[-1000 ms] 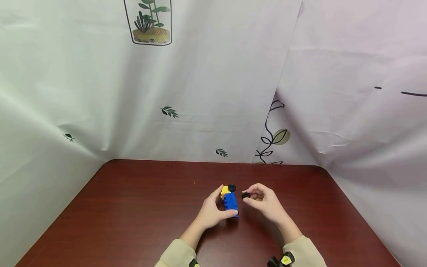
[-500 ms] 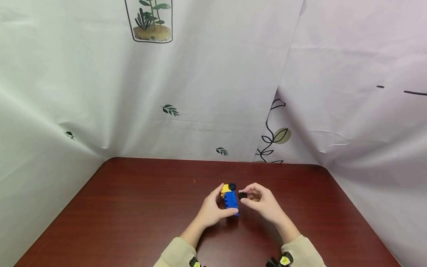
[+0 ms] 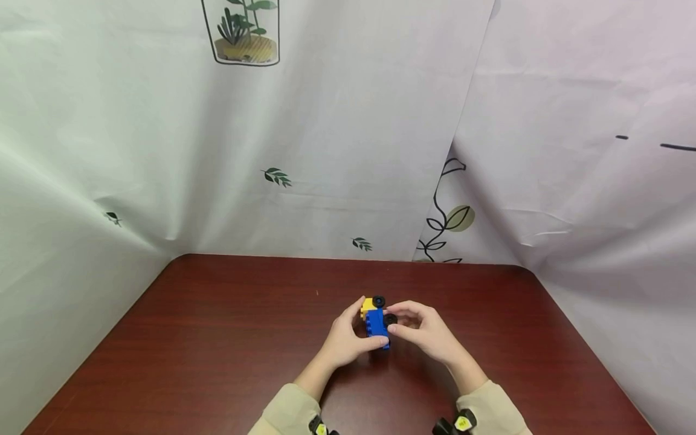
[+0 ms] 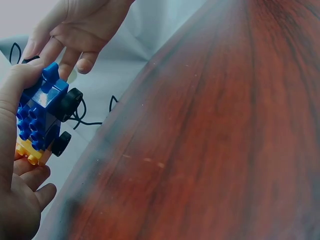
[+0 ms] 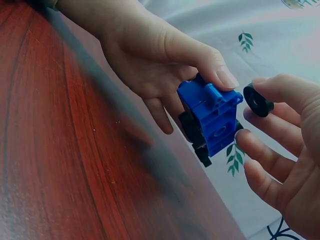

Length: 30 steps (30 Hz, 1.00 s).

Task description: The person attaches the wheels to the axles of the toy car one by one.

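Note:
My left hand (image 3: 344, 345) grips a toy car (image 3: 376, 324) built of blue and yellow studded blocks, thumb at the near blue end and fingers at the far yellow end. Two black wheels (image 4: 69, 104) show along one side of the car in the left wrist view. Between thumb and fingers, my right hand (image 3: 426, 333) pinches a loose black wheel (image 5: 257, 102). In the head view that wheel comes right up to the car's right side, beside the blue block. The right wrist view shows the car's hollow blue underside (image 5: 215, 122) close to the wheel.
A dark red wooden table (image 3: 244, 326) lies under both hands. Behind and around it hangs a pale cloth (image 3: 337, 121) with printed leaves and plants. Wrist cameras on dark straps (image 3: 462, 421) sit at both sleeves.
My right hand has moved left, bringing the wheel from a small gap up to the car's side. The left hand keeps its grip on the car, nearly still.

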Tool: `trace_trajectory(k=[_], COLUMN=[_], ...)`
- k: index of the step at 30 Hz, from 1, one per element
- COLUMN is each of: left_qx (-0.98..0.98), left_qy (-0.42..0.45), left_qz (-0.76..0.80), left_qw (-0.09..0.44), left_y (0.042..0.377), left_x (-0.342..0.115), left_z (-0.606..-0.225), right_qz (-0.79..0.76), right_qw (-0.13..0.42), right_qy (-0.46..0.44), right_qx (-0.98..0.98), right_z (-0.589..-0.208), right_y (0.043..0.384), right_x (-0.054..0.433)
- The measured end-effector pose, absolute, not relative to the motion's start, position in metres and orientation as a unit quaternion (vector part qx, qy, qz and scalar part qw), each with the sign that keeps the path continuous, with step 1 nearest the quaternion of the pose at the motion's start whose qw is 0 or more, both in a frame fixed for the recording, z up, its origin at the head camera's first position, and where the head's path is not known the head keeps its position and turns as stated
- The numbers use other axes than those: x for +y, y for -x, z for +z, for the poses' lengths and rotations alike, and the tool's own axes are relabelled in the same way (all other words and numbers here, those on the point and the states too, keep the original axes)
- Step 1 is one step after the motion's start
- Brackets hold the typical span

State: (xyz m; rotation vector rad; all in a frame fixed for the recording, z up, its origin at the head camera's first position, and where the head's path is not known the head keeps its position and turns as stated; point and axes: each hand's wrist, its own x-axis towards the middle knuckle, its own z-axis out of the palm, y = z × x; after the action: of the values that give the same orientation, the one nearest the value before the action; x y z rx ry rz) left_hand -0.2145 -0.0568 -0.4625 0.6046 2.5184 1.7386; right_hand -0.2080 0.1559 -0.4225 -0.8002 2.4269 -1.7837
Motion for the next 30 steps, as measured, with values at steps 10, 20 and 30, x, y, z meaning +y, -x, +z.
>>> trace_trajectory(k=[10,20,30], left_qx=[0.804,0.794,0.809], left_qy=[-0.196,-0.192,-0.180], left_qz=[0.561,0.576,0.560], left_qw=[0.007,0.022,-0.011], left_y=[0.216,0.214,0.210], left_x=[-0.057,-0.056,-0.053], left_z=[-0.462,-0.462,-0.460], right_qz=[-0.575,-0.572,-0.584], right_qw=[0.026,0.045,0.007], right_qy=[0.270,0.283,0.189], right_qx=[0.772,0.769,0.789], right_z=[-0.426,-0.426,-0.425], right_y=[0.209,0.208,0.203], right_x=[0.152,0.152,0.144])
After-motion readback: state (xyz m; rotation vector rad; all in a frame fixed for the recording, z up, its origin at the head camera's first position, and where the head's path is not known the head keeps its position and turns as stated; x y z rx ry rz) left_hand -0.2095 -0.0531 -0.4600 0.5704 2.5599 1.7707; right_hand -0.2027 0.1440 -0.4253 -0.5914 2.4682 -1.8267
